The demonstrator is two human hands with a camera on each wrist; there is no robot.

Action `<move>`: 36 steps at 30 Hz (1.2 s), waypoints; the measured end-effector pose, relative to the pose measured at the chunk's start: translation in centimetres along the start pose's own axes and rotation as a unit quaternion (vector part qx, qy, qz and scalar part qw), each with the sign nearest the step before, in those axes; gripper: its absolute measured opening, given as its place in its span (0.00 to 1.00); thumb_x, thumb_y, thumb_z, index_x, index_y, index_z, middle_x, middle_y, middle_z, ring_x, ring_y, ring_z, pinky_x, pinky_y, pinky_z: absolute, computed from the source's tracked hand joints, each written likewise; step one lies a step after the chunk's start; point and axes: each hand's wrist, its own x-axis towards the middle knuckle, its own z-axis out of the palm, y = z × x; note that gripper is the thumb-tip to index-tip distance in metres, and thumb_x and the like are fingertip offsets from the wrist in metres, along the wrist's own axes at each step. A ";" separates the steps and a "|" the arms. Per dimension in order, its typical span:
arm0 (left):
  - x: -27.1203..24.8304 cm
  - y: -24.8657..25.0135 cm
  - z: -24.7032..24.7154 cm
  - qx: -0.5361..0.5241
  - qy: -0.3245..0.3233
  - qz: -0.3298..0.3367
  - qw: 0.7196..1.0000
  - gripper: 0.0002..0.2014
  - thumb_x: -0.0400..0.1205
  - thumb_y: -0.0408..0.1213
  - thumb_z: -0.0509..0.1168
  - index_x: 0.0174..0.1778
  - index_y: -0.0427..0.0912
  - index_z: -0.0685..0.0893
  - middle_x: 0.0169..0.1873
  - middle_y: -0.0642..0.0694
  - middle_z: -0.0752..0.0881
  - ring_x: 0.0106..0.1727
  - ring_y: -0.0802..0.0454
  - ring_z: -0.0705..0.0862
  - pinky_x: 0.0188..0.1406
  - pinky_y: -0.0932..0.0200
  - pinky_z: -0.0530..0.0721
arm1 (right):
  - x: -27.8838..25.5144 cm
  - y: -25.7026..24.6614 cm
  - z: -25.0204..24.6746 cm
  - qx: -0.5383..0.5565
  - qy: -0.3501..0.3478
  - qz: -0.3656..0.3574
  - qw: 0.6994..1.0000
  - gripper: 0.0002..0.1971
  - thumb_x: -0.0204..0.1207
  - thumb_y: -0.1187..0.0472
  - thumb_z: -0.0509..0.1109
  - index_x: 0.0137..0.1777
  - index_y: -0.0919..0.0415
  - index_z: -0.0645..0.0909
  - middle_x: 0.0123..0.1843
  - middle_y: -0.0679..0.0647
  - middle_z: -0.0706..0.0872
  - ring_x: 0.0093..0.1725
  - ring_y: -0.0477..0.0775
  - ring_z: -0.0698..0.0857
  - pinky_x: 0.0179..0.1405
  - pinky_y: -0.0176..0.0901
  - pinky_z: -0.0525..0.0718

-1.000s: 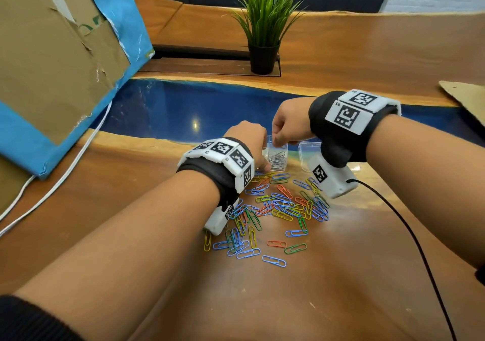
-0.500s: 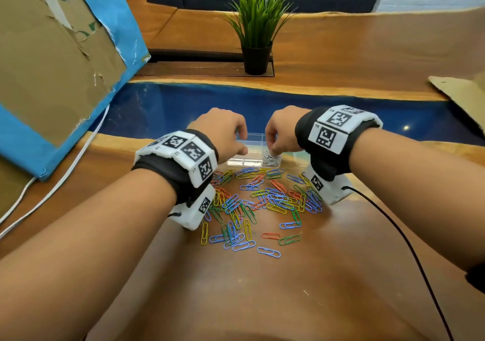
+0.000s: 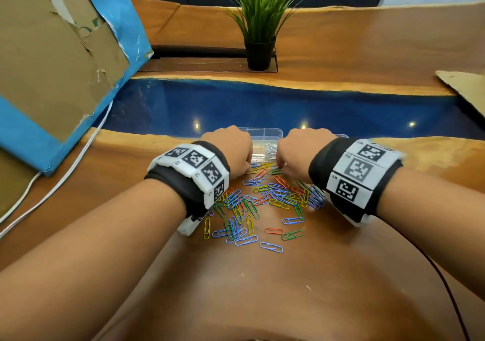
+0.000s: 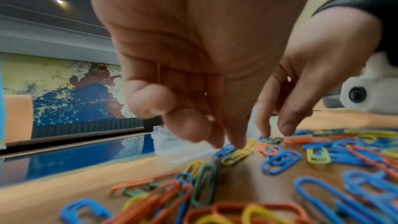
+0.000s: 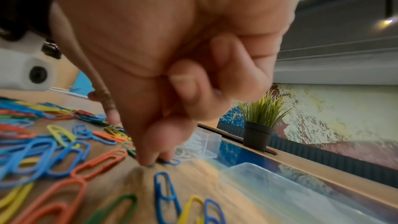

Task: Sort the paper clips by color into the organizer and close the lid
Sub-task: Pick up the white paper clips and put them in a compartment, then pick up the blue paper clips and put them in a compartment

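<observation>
A heap of paper clips (image 3: 265, 199) in blue, red, yellow and green lies on the wooden table. Behind it stands the clear organizer (image 3: 265, 133), lid open, with pale clips (image 3: 270, 148) in one compartment. Both hands are at the heap's far edge, knuckles up. My left hand (image 3: 245, 168) reaches down with thumb and forefinger and pinches a yellow clip (image 4: 234, 155); its other fingers are curled. My right hand (image 3: 279, 164) pinches a green clip (image 5: 151, 165) against the table, just in front of the organizer (image 5: 206, 140). In the left wrist view this green clip (image 4: 274, 140) lies between two right fingertips.
The open clear lid (image 5: 280, 186) lies to the right of the organizer. A blue resin strip (image 3: 262, 104) crosses the table behind it. A potted plant (image 3: 259, 33) stands further back, a torn cardboard box (image 3: 52, 59) at the left, and a white cable (image 3: 65, 167) beside it.
Both hands have come down from over the organizer to the far edge of the heap. The left hand swung back in from the left, and each hand now has its fingertips on a clip.
</observation>
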 end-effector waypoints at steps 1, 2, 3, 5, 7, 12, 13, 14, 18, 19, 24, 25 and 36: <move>0.1 0.1 0.1 0.007 -0.009 -0.006 1.000 0.13 0.79 0.48 0.67 0.57 0.52 0.87 0.59 0.46 0.82 0.58 0.42 0.84 0.43 0.52 0.75 | -0.1 0.0 0.0 0.004 -0.005 0.003 1.000 0.11 0.77 0.55 0.66 0.56 0.51 0.85 0.48 0.54 0.81 0.47 0.59 0.83 0.37 0.44 0.74; 0.2 0.2 0.2 0.012 -0.015 -0.010 1.000 0.13 0.79 0.48 0.67 0.57 0.51 0.87 0.61 0.45 0.81 0.58 0.41 0.84 0.43 0.52 0.75 | -0.2 0.1 0.0 0.012 -0.013 0.006 1.000 0.10 0.77 0.55 0.66 0.54 0.51 0.85 0.48 0.53 0.81 0.46 0.59 0.83 0.36 0.44 0.74; 0.2 0.3 0.3 0.012 -0.016 -0.012 1.000 0.12 0.79 0.48 0.67 0.56 0.51 0.87 0.60 0.45 0.81 0.57 0.41 0.84 0.42 0.53 0.76 | -0.2 0.2 0.0 0.019 -0.018 0.008 1.000 0.09 0.76 0.54 0.67 0.53 0.51 0.85 0.49 0.53 0.82 0.47 0.59 0.83 0.36 0.44 0.74; 0.3 0.3 0.4 0.003 -0.009 -0.008 1.000 0.08 0.79 0.45 0.68 0.50 0.50 0.88 0.54 0.45 0.81 0.54 0.41 0.84 0.40 0.54 0.75 | -0.3 0.4 0.0 0.027 -0.022 0.012 0.999 0.10 0.76 0.51 0.68 0.54 0.51 0.85 0.50 0.53 0.80 0.51 0.59 0.85 0.37 0.44 0.75; 0.2 0.2 0.4 -0.020 -0.009 -0.002 1.000 0.04 0.78 0.43 0.68 0.44 0.49 0.87 0.43 0.48 0.80 0.51 0.43 0.85 0.38 0.55 0.76 | -0.3 0.6 0.1 0.032 -0.022 0.017 0.999 0.11 0.76 0.49 0.68 0.55 0.49 0.85 0.48 0.52 0.77 0.50 0.59 0.84 0.38 0.44 0.75; -0.1 -0.6 -0.1 -0.117 -0.015 0.011 0.993 0.07 0.73 0.42 0.75 0.31 0.47 0.86 0.25 0.57 0.81 0.38 0.56 0.83 0.33 0.62 0.77 | -0.3 1.0 0.3 0.088 -0.012 0.011 0.996 0.04 0.74 0.56 0.68 0.42 0.50 0.85 0.40 0.51 0.80 0.44 0.57 0.83 0.36 0.41 0.75; -0.2 -0.8 -0.2 -0.139 -0.005 0.007 0.990 0.07 0.71 0.42 0.76 0.30 0.46 0.86 0.24 0.57 0.82 0.35 0.57 0.82 0.32 0.63 0.77 | -0.4 1.2 0.3 0.122 -0.008 0.008 0.992 0.04 0.73 0.58 0.68 0.38 0.50 0.83 0.38 0.50 0.82 0.43 0.56 0.84 0.35 0.39 0.75; -0.3 -0.9 -0.4 -0.160 0.004 0.003 0.987 0.07 0.71 0.42 0.76 0.30 0.45 0.87 0.23 0.56 0.82 0.31 0.59 0.82 0.29 0.64 0.77 | -0.5 1.5 0.2 0.160 -0.003 0.007 0.987 0.05 0.72 0.59 0.69 0.35 0.51 0.82 0.35 0.49 0.83 0.41 0.54 0.83 0.34 0.38 0.76; -0.7 -1.2 -0.4 -0.282 -0.017 -0.006 0.959 0.07 0.72 0.35 0.75 0.30 0.44 0.84 0.24 0.50 0.87 0.22 0.59 0.84 0.28 0.67 0.81 | -0.9 3.1 0.0 0.365 0.008 0.013 0.931 0.05 0.73 0.64 0.71 0.45 0.54 0.85 0.30 0.49 0.84 0.29 0.50 0.82 0.36 0.39 0.82; -0.7 -1.2 -0.4 -0.316 -0.025 -0.005 0.949 0.07 0.73 0.33 0.74 0.33 0.43 0.83 0.26 0.47 0.88 0.24 0.55 0.86 0.31 0.64 0.84 | -1.0 3.5 0.1 0.433 -0.005 0.019 0.901 0.07 0.74 0.67 0.70 0.50 0.56 0.84 0.31 0.53 0.84 0.29 0.52 0.81 0.35 0.39 0.83; -0.4 -1.0 0.2 -0.386 -0.058 -0.007 0.921 0.09 0.80 0.27 0.61 0.42 0.47 0.81 0.30 0.44 0.85 0.41 0.41 0.89 0.51 0.50 0.88 | -1.0 4.4 0.9 0.696 -0.050 0.111 0.708 0.11 0.78 0.72 0.57 0.41 0.62 0.79 0.33 0.57 0.74 0.28 0.53 0.76 0.20 0.32 0.81; -0.3 -1.0 0.3 -0.386 -0.061 -0.016 0.920 0.10 0.81 0.29 0.59 0.40 0.47 0.80 0.30 0.44 0.85 0.40 0.41 0.88 0.51 0.51 0.87 | -1.1 4.4 1.1 0.711 -0.055 0.121 0.690 0.10 0.77 0.70 0.57 0.39 0.60 0.77 0.33 0.56 0.73 0.27 0.52 0.76 0.18 0.32 0.78; 0.4 0.5 0.7 -0.091 0.014 -0.019 0.996 0.06 0.79 0.41 0.60 0.44 0.48 0.82 0.42 0.49 0.81 0.45 0.48 0.78 0.41 0.59 0.72 | -1.4 2.4 1.2 0.133 0.002 0.068 0.989 0.11 0.74 0.53 0.69 0.50 0.57 0.88 0.50 0.54 0.88 0.53 0.57 0.85 0.36 0.38 0.74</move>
